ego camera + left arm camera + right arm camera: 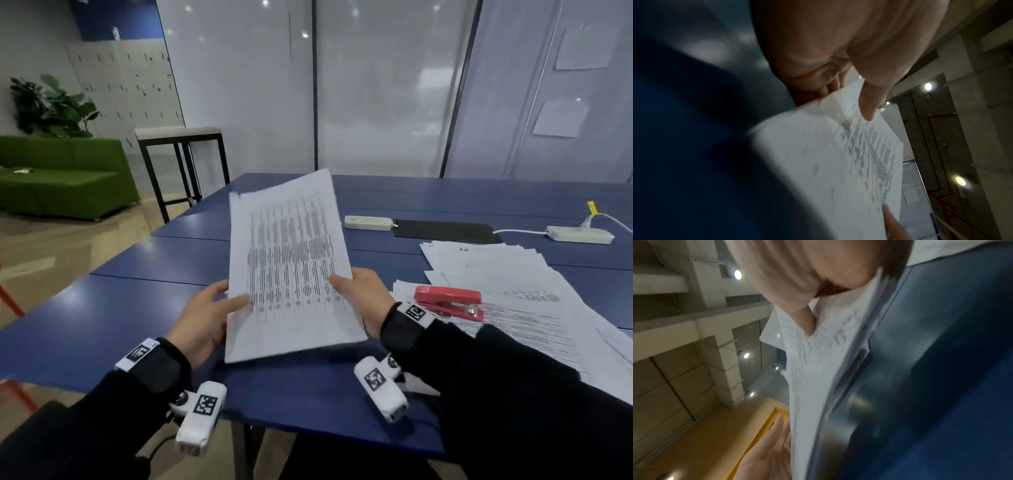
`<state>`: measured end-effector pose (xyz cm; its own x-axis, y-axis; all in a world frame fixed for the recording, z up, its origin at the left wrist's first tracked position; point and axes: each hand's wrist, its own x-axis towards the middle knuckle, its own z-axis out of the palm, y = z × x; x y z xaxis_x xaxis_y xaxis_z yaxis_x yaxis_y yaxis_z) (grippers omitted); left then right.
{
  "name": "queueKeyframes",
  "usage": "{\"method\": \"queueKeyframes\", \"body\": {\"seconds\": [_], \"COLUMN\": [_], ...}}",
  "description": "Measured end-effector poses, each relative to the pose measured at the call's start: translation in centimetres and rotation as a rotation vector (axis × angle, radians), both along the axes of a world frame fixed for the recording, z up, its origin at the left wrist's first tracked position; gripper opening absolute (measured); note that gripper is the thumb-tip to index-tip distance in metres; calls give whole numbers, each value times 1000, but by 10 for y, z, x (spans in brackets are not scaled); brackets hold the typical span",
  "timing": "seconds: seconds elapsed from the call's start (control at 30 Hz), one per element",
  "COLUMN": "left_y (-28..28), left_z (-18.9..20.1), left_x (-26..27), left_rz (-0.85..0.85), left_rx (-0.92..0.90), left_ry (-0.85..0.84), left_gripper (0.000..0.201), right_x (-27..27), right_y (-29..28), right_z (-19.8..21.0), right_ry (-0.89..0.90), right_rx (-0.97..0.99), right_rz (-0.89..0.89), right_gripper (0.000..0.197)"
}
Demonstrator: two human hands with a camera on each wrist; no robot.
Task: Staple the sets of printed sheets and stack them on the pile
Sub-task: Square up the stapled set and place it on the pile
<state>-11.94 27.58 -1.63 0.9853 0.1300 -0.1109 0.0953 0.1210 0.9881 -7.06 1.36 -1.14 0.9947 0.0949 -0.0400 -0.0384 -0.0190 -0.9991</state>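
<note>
A set of printed sheets (287, 260) is held tilted above the blue table (113, 318), its near edge low and its far edge raised. My left hand (209, 315) grips its left edge, thumb on top of the page. My right hand (359, 291) grips the right edge the same way. The left wrist view shows the sheets (828, 162) under my thumb (869, 104); the right wrist view shows the sheets (818, 369) edge-on. A red stapler (448, 303) lies on the spread pile of printed sheets (524, 308) to the right.
Two white power strips (368, 222) (579, 234) and a black flat device (445, 231) lie at the back of the table. A tall stool (178, 150) and a green sofa (61, 178) stand off to the left beyond the table.
</note>
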Motion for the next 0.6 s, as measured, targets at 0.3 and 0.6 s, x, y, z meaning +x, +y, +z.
{"method": "queueKeyframes", "body": {"seconds": [0.3, 0.6], "left_y": [35, 38], "left_z": [2, -25], "left_x": [120, 160], "left_rz": [173, 93], "left_rx": [432, 728], "left_ry": [-64, 67], "left_gripper": [43, 28], "right_x": [69, 79], "right_y": [28, 15], "right_z": [5, -18], "right_ry": [-85, 4], "right_rx": [-323, -499], "right_rz": [-55, -64], "right_gripper": [18, 48]}}
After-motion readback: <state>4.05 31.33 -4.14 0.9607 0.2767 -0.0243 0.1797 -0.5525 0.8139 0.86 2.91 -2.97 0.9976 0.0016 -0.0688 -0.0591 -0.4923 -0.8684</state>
